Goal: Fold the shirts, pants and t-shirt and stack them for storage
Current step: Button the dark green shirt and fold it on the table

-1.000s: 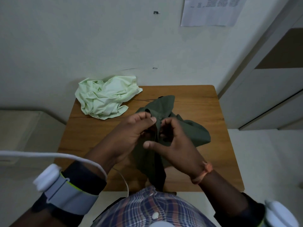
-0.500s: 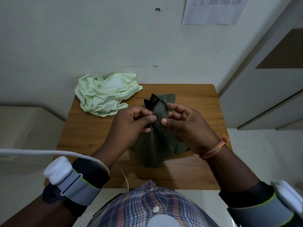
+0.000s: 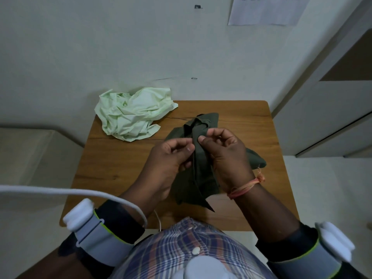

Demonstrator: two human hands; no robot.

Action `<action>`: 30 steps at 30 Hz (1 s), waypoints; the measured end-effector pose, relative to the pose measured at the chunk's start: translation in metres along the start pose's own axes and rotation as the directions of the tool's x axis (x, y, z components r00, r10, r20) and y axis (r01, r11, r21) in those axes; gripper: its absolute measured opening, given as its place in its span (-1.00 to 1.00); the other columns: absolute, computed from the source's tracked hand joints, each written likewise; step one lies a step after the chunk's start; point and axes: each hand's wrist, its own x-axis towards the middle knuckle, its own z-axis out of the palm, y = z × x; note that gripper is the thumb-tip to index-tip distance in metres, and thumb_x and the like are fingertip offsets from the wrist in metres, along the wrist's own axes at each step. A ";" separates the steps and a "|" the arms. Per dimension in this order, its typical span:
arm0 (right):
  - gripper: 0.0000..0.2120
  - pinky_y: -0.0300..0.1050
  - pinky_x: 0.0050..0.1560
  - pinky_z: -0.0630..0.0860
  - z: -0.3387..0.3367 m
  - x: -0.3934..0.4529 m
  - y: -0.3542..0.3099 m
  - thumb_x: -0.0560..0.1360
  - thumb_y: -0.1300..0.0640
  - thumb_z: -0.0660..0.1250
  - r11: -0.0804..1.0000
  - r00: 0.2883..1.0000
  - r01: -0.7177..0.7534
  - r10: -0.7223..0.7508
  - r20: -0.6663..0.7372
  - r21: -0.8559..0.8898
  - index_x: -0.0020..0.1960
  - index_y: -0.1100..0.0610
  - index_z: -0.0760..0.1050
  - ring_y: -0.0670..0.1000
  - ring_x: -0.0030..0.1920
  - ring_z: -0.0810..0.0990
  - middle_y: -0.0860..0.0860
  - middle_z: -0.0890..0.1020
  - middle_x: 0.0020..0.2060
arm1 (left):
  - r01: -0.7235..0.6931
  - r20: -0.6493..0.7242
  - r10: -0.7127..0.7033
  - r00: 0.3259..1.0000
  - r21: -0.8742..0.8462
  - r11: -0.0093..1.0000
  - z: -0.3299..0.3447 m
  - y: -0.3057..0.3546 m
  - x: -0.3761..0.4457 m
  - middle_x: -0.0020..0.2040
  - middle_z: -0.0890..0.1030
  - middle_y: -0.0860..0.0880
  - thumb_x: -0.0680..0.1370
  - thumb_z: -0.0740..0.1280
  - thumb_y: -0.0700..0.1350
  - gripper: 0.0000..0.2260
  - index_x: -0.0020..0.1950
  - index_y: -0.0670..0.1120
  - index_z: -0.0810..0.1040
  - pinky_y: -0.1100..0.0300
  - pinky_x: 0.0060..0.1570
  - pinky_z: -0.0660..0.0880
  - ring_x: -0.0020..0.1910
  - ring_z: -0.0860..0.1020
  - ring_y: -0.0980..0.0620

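1. The dark green garment (image 3: 198, 162) was held bunched above the middle of the wooden table (image 3: 120, 158), with its lower folds resting on the tabletop.
2. The left hand (image 3: 171, 158) pinched a fabric edge between thumb and fingers; the right hand (image 3: 225, 156) pinched the adjoining edge just beside it, thumbs nearly touching.
3. Handling, as judged: the cloth looked light, limp and non-fragile, and would sag wherever unsupported. A hold at seams, collar or shoulder corners, hands spread apart, would probably open it flat.
4. The pale green garment (image 3: 132, 112) lay crumpled at the table's far left corner, well apart from both hands.
5. Count: two garments, neither folded; one table; two hands, both gripping.
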 end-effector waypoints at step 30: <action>-0.72 -0.11 -0.18 0.49 0.015 -0.029 -0.006 0.45 0.35 0.46 0.442 0.779 0.516 -0.599 0.187 -0.734 -0.12 0.04 0.43 -0.08 -0.14 0.48 -0.06 0.49 -0.16 | -0.306 -0.076 0.356 0.932 0.363 0.880 -0.006 0.025 -0.017 -0.22 0.69 -0.03 0.47 0.58 -0.17 -0.84 -0.08 -0.02 0.63 0.04 -0.09 0.65 -0.16 0.69 -0.04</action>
